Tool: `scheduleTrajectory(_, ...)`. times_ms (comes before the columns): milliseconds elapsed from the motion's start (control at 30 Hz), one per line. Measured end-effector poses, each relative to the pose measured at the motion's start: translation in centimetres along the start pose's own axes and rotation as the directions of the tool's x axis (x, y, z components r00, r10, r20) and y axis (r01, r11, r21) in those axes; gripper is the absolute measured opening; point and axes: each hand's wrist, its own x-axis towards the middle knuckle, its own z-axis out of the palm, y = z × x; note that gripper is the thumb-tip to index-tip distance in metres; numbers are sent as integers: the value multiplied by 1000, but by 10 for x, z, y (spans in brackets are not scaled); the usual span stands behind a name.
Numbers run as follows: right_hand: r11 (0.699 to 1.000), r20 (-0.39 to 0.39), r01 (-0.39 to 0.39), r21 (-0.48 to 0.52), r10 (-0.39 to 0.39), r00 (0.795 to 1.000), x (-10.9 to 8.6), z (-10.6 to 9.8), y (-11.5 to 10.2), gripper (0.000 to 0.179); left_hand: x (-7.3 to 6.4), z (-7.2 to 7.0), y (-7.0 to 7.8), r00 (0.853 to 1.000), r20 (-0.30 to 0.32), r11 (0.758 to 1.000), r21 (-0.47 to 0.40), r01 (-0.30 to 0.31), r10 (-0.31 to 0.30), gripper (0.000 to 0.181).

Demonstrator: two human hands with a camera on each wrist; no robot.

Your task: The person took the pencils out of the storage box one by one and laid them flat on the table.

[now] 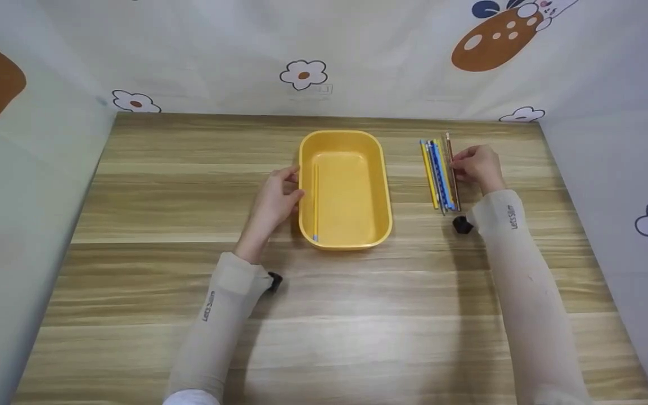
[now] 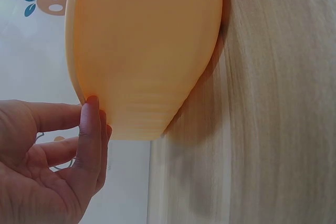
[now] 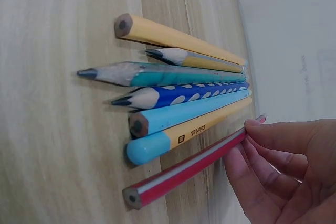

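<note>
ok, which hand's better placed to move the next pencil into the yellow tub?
Right, probably. The right hand already touches the red pencil at the edge of the pencil row. The left hand rests against the yellow tub's outer wall, on the side away from the pencils.

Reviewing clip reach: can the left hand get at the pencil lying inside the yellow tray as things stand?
Probably yes. The left hand rests against the yellow tray on the side where the pencil lies, and the tray is open-topped with nothing over it.
</note>
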Motion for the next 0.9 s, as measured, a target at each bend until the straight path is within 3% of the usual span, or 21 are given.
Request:
scheduleTrajectory(533,997,6,-7,-71,7,1000,-3,9,-4,21,0,0,-1,1000,-5,1000,-12,-5,5,57)
scheduleTrajectory(900,998,8,9,-60,-8,1000,-4,11,-5,23,0,1,0,1000,-13,1000,19,-6,7,56)
